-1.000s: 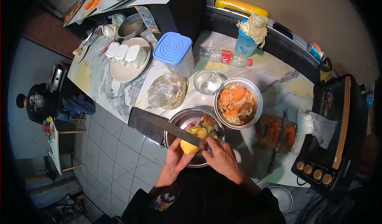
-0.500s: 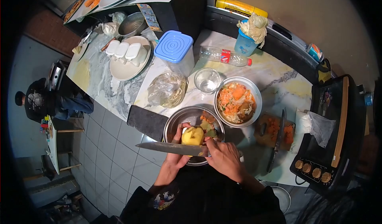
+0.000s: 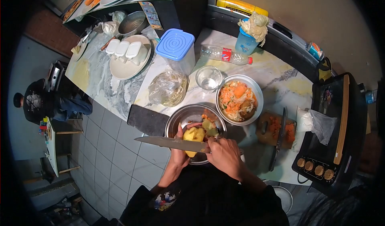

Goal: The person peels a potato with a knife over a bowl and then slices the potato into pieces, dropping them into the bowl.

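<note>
My left hand (image 3: pixel 177 157) is wrapped round a yellow, mostly peeled potato (image 3: pixel 193 134) over a steel bowl (image 3: pixel 171 121). My right hand (image 3: pixel 225 156) grips the handle of a large knife (image 3: pixel 168 143). Its broad blade points left and crosses in front of the potato, hiding part of it and of my left fingers. Peelings (image 3: pixel 209 127) lie inside the steel bowl, just beyond my right hand. Close by on the right stands a metal bowl (image 3: pixel 260 109) of shredded carrot and other vegetables.
Right of the bowls, a second knife (image 3: pixel 277 145) lies across a cutting board (image 3: pixel 262 139) with carrot pieces, near a black oven (image 3: pixel 321 145). Behind are a bag of sprouts (image 3: pixel 168 89), a glass bowl (image 3: pixel 208 78), a blue-lidded container (image 3: pixel 175 45) and a plastic bottle (image 3: pixel 216 52). Another person (image 3: pixel 52 101) is far left.
The knife blade has shifted slightly upward across the potato, and more yellow flesh shows below it. My left hand has turned the potato a little. The camera view has moved slightly.
</note>
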Tool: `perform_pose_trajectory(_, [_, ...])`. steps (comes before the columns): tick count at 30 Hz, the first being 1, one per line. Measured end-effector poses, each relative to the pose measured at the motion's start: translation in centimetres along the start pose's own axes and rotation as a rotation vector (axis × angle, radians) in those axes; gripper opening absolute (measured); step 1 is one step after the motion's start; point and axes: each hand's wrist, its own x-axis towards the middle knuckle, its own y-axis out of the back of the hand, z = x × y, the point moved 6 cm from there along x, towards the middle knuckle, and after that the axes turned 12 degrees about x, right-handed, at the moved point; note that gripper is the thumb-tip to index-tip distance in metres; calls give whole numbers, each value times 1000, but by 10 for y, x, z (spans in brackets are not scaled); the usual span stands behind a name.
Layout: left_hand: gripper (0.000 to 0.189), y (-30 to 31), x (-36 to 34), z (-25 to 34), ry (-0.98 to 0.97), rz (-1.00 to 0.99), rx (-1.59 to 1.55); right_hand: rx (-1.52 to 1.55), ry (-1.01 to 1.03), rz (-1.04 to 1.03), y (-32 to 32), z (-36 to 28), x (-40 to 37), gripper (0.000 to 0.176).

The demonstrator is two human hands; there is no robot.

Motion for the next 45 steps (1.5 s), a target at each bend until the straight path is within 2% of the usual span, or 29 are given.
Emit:
perform_pose_trajectory(4, [64, 1, 0, -1, -16, -11, 24, 43, -82, -20, -6, 4, -1, 19])
perform_pose_trajectory(9, [63, 6, -2, 1, -40, 88, 154, 49, -91, -20, -10, 6, -2, 20])
perform_pose_trajectory(13, [62, 7, -6, 4, -32, 28, 144, 54, -85, -17, -11, 6, -4, 21])
perform_pose_trajectory(18, [64, 14, -2, -2, -89, 146, 199, 19, -70, 8, -14, 7, -6, 22])
perform_pose_trajectory(27, [65, 13, -7, -2, -73, 169, 209, 10, -66, 24, -10, 9, -7, 20])
perform_pose_trajectory(33, [67, -1, -10, 8, -12, 92, 171, 17, -67, 7, -9, 6, -7, 21])
perform_pose_trajectory(36, [66, -1, -9, 7, -50, 46, 96, 33, -69, 12, -7, 2, -8, 22])
perform_pose_trajectory(45, [68, 10, -9, 0, -106, 86, 267, 52, -108, -14, -8, 1, -8, 21])
